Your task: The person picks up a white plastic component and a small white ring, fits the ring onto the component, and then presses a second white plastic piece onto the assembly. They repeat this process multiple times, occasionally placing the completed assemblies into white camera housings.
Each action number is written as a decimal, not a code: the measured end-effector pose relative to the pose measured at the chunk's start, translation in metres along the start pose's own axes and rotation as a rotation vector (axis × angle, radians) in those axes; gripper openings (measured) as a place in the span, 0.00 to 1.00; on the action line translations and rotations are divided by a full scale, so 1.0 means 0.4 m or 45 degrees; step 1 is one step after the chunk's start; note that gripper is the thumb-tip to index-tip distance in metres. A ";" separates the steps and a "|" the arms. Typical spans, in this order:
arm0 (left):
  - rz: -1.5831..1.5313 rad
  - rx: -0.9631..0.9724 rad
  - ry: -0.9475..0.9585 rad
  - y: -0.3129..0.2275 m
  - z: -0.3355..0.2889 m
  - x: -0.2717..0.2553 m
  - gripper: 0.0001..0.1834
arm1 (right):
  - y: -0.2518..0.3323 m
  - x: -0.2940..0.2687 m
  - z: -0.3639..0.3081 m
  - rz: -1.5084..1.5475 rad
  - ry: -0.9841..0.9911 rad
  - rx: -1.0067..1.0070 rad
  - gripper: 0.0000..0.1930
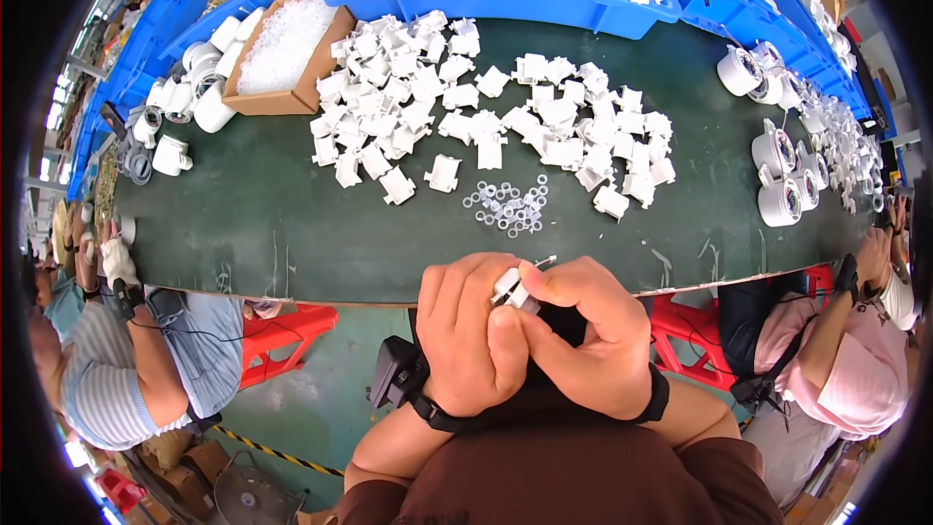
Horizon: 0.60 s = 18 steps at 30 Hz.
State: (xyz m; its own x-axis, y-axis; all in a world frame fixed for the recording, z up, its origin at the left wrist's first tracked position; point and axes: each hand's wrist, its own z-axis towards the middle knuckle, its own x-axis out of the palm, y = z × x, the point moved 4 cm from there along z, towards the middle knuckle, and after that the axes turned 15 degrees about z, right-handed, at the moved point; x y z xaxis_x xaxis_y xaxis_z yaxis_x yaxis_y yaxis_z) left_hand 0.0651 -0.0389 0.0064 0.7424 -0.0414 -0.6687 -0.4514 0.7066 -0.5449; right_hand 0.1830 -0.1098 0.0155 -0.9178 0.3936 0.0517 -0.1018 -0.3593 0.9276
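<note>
A small white plastic part (512, 289) with a dark gap or strip in it sits between my two hands, just off the table's front edge. My left hand (473, 335) is closed on it from the left, with thumb and fingers pinching. From the other side my right hand (595, 335) grips the same part between thumb and forefinger. A thin pale tip sticks out beyond the fingers; what it belongs to is partly hidden. Just beyond my hands lies a small cluster of clear plastic rings (510, 206). Behind the rings are two heaps of white plastic parts (387, 87).
A cardboard box (262, 102) of small translucent pieces stands at the back left, beside white cylindrical housings (216, 109). A blue bin (515, 2) heaped with white parts lines the back of the green table (369, 243). More housings (775, 151) stand at right. Co-workers sit on both sides.
</note>
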 end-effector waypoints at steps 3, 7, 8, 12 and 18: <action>0.009 0.006 0.005 0.000 -0.001 0.002 0.19 | -0.005 0.001 -0.005 0.023 -0.017 0.018 0.18; 0.036 0.026 -0.016 0.000 -0.001 0.007 0.19 | -0.015 0.010 -0.017 0.049 -0.127 0.023 0.18; 0.037 0.026 -0.014 0.002 -0.001 0.006 0.19 | -0.015 0.012 -0.017 0.050 -0.128 0.025 0.18; 0.016 0.022 0.000 0.008 0.003 0.005 0.19 | -0.019 0.013 -0.014 0.039 -0.119 0.024 0.18; -0.247 -0.074 0.060 0.040 0.001 0.002 0.14 | -0.003 0.012 0.013 0.358 -0.140 0.343 0.15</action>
State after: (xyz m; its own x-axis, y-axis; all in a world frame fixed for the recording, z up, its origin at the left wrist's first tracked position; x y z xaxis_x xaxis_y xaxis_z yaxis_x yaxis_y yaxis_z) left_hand 0.0587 -0.0274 -0.0029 0.7947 -0.2065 -0.5708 -0.3312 0.6406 -0.6928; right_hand 0.1807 -0.1032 0.0165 -0.8476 0.4047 0.3432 0.2653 -0.2369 0.9346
